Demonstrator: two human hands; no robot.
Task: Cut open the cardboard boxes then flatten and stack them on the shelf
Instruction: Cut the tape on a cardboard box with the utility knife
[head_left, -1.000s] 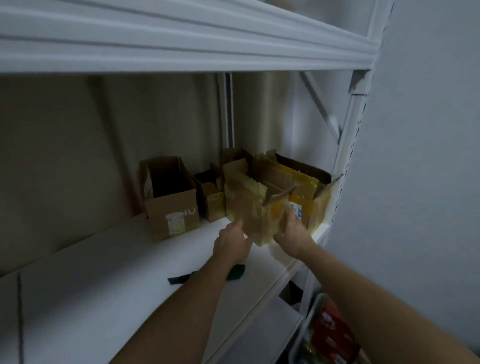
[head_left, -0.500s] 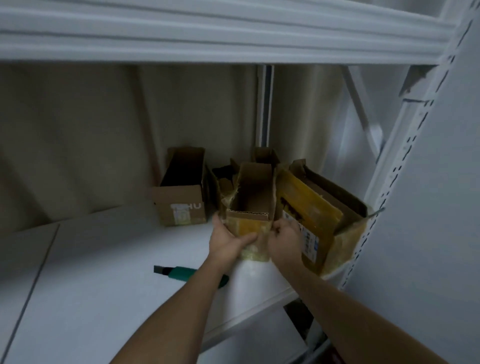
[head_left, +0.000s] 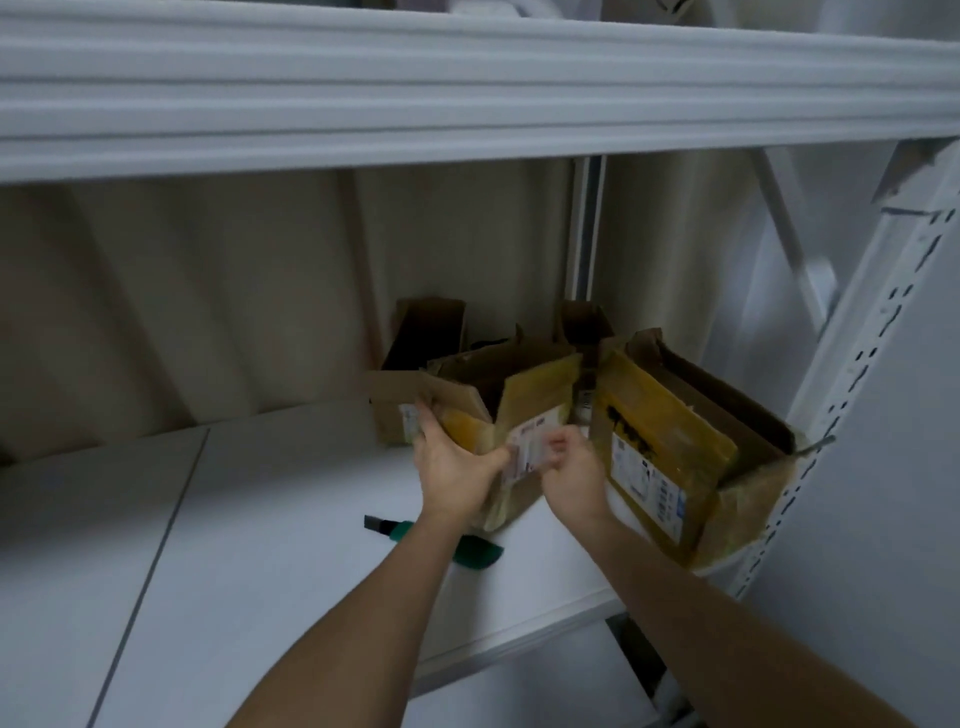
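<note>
A small box (head_left: 519, 415) is gripped by both hands (head_left: 457, 467), apparently for pulling forward, the cutter (head_left: 441, 540) left at 6 o'clock.

matt brown cardboard box (head_left: 511, 400) with glossy yellow tape and paper label, on smooth white shelf (head_left: 270, 530).
</note>
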